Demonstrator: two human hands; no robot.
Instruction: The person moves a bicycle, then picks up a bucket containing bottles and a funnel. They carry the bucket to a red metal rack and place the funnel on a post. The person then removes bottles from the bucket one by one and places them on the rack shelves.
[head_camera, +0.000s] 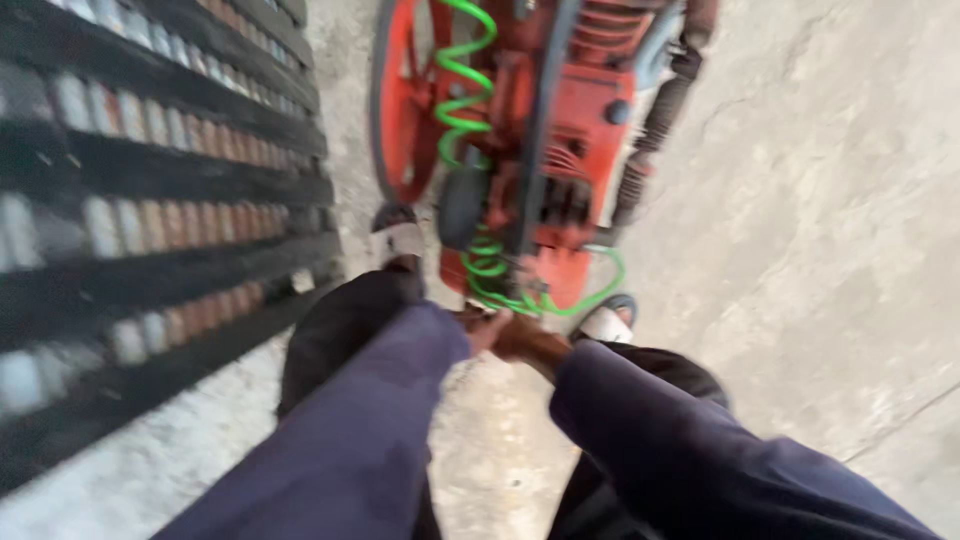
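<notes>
Compressor: an orange-red machine (560, 130) stands on the concrete floor (830, 220) directly ahead of the person, with a large red wheel (400, 100) on its left flank and a ribbed black hose (655, 130) down its right.
Green coiled hose: a bright green spiral air line (465, 90) runs down the front of the machine and loops out at its base (560, 298), just above the hands.
Left hand: the left hand (483, 328) shows past a dark blue sleeve (370, 420), right at the lower end of the green coil; it looks closed around something there, perhaps the hose end, though motion blur leaves it impossible to say for sure.
Right hand: the right hand (522, 340) touches the left, wrist bent, fingers curled in; what it grips, if anything, is hidden.
Feet: two pale sandals (398, 238) (605, 322) stand on either side of the machine's base, so the person is right up against it.
Step in hand: by my reading, both hands are working at the hose end or a fitting at the foot of the machine.
Next move calls for: a firm two-handed hold on the coil end and a steadier head, since the springy hose would tend to recoil if let slip.
Left of scene: a dark slatted rack (150, 200) with rows of pale and rusty cylinders lies alongside.
</notes>
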